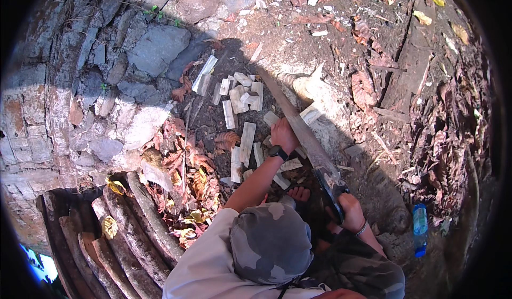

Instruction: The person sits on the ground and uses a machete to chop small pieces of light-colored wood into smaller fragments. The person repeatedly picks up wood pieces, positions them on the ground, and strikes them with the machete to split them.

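My left hand (pixel 284 135), with a dark watch at the wrist, is closed beside the saw blade. It presses on a pale wood strip (pixel 312 112) whose end sticks out beyond the blade; the gripped part is hidden by the fingers and blade. My right hand (pixel 350 212) is wrapped round the dark handle of a hand saw (pixel 296 120). Its long, brownish blade slants up and left, across the strip. Short cut wood blocks (pixel 238 99) lie in a loose heap left of the blade tip. More strips (pixel 247 142) lie beside my left forearm.
A stone wall (pixel 154 48) rises on the left, above stacked logs (pixel 133 229). Dry leaves (pixel 200 182) lie between. A pale lump (pixel 314 88) sits right of the blade. A blue-capped plastic bottle (pixel 420 229) lies at right. A camouflage cap (pixel 272 243) covers the lower middle.
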Demonstrator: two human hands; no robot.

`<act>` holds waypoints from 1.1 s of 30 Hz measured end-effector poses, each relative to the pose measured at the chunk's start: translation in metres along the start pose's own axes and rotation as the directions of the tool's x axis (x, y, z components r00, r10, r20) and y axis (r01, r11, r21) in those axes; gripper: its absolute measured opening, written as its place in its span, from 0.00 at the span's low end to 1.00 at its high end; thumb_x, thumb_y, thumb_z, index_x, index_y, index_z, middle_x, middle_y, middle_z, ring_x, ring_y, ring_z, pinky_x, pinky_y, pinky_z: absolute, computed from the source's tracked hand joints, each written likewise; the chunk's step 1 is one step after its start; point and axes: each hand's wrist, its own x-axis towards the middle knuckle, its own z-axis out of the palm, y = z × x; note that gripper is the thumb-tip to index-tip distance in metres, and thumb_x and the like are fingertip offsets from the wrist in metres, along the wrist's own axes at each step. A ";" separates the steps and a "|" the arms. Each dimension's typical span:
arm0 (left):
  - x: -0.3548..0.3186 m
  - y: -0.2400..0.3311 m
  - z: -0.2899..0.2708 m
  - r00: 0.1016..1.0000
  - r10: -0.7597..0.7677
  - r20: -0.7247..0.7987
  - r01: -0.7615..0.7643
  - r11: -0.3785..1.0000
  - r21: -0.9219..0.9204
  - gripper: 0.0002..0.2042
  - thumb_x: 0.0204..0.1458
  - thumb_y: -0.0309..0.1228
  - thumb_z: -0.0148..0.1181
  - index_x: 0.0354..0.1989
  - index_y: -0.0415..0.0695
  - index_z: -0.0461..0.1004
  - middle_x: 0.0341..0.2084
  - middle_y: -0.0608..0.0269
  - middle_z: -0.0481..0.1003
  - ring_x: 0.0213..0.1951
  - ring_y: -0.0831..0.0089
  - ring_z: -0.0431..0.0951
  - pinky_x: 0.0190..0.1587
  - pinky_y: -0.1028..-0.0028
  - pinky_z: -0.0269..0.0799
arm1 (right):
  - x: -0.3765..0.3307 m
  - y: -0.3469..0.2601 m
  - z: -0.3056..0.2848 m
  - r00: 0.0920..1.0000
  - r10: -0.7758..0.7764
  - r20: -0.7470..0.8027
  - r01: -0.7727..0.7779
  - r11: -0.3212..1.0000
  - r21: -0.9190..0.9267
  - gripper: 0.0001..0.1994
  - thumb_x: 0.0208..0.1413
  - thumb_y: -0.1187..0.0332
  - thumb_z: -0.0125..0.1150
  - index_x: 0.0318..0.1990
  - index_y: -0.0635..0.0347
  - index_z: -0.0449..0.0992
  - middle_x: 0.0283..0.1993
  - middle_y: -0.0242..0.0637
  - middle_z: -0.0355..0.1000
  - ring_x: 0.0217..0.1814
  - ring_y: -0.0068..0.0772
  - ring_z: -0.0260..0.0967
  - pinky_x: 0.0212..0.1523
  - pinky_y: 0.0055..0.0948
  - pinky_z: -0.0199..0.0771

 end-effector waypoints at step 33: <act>0.037 -0.009 -0.009 0.978 -0.186 0.097 0.186 0.983 0.009 0.22 0.39 0.34 0.71 0.40 0.38 0.71 0.32 0.48 0.78 0.41 0.48 0.77 0.45 0.54 0.70 | -0.038 -0.004 -0.081 0.996 0.071 0.050 -0.071 0.997 0.012 0.12 0.38 0.69 0.65 0.21 0.60 0.65 0.20 0.45 0.60 0.23 0.54 0.63 0.24 0.43 0.59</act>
